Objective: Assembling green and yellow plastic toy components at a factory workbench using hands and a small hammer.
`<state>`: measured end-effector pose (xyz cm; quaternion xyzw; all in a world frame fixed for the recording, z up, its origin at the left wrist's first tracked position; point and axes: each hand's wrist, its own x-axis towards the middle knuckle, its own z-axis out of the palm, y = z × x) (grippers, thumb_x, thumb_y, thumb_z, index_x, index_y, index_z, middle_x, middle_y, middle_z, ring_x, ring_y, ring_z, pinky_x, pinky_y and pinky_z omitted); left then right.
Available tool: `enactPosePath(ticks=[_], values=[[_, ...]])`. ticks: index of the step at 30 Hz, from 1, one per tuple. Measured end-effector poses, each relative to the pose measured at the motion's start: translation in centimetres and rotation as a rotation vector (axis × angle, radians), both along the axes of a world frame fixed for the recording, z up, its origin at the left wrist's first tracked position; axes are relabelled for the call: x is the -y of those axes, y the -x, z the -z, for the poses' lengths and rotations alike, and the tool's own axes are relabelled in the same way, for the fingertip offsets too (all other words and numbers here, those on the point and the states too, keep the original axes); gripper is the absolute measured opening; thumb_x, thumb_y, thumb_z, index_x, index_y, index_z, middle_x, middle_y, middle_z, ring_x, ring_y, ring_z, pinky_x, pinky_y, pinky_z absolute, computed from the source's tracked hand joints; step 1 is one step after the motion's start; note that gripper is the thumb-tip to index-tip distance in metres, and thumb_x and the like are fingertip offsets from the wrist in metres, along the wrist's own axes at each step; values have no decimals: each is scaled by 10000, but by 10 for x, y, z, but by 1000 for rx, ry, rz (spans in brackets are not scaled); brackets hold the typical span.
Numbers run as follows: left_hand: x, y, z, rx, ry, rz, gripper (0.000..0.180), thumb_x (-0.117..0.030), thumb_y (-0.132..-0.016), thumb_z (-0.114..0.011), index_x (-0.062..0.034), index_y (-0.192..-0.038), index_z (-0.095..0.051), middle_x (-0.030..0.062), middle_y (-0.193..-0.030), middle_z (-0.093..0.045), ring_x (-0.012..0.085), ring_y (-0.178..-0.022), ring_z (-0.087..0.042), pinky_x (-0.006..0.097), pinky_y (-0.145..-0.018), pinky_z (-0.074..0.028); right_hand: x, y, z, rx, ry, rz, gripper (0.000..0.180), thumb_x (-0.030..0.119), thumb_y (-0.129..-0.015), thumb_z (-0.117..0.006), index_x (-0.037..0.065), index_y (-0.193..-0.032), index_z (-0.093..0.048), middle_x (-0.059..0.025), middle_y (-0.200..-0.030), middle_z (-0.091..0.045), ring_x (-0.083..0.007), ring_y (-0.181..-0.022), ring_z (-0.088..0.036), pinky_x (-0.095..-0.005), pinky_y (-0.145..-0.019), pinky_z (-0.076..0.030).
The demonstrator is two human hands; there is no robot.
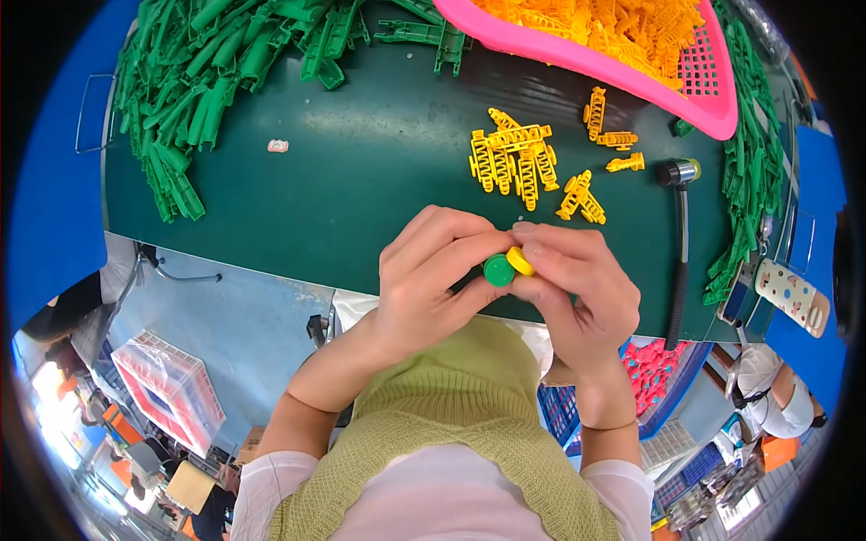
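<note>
My left hand (pixel 437 270) pinches a green plastic part with a round end (pixel 498 270) that faces up. In my right hand (pixel 582 284) is a yellow plastic part with a round end (pixel 520 261), held right against the green one. My fingers hide the rest of both parts. The two hands meet over the near edge of the dark green table (pixel 361 171). Just beyond them lies a loose pile of yellow ribbed plastic pieces (pixel 519 153), with a smaller pair (pixel 582 197) to its right.
Green plastic strips (pixel 216 54) heap at the far left, and more (pixel 753 117) line the right edge. A pink basket (pixel 577 61) of yellow pieces stands at the back. A mallet (pixel 680 243) lies right of my hands, near a patterned phone case (pixel 792 295).
</note>
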<state>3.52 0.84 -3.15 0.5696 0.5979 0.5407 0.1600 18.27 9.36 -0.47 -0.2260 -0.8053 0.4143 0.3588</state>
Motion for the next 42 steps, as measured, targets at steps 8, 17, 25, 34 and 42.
enactPosePath(ticks=[8, 17, 25, 34, 42], values=[[-5, -5, 0, 19, -11, 1, 376, -2, -554, -783, -39, -919, -699, 56, -848, -617, 225, -741, -577, 315, -593, -470, -2, -2, -4, -36, -16, -94, 328, -3, -718, -770, 60, -1022, -665, -103, -1019, -688, -219, -805, -648, -308, -709, -469], [-5, 5, -1, 16, 68, 144, 411, 17, -568, -745, -43, -972, -698, 58, -891, -627, 249, -776, -589, 328, -638, -490, -14, -6, -12, 17, 76, -219, 400, -32, -700, -764, 46, -1076, -652, -59, -993, -685, -224, -836, -632, -317, -730, -465], [-3, -8, 8, 18, 40, 31, 295, -43, -606, -815, -27, -861, -668, 62, -891, -653, 239, -786, -606, 333, -660, -477, -9, -6, -8, 65, 171, -139, 383, 168, -742, -810, 20, -1054, -641, -107, -1004, -606, -190, -863, -574, -288, -730, -487], [-7, -3, 1, -12, 1, 68, 384, -33, -604, -769, -31, -978, -681, 69, -898, -640, 261, -795, -610, 345, -650, -491, -7, -8, -6, 20, 222, -154, 364, 21, -711, -796, 31, -1049, -660, -107, -1007, -593, -210, -853, -610, -295, -719, -503], [-5, 0, 4, 33, 37, 102, 331, 84, -639, -669, 2, -959, -681, 106, -928, -667, 259, -836, -644, 338, -702, -519, 1, -4, -2, -23, 68, -105, 332, 10, -705, -792, 45, -1005, -656, -96, -1003, -617, -221, -828, -617, -289, -678, -492]])
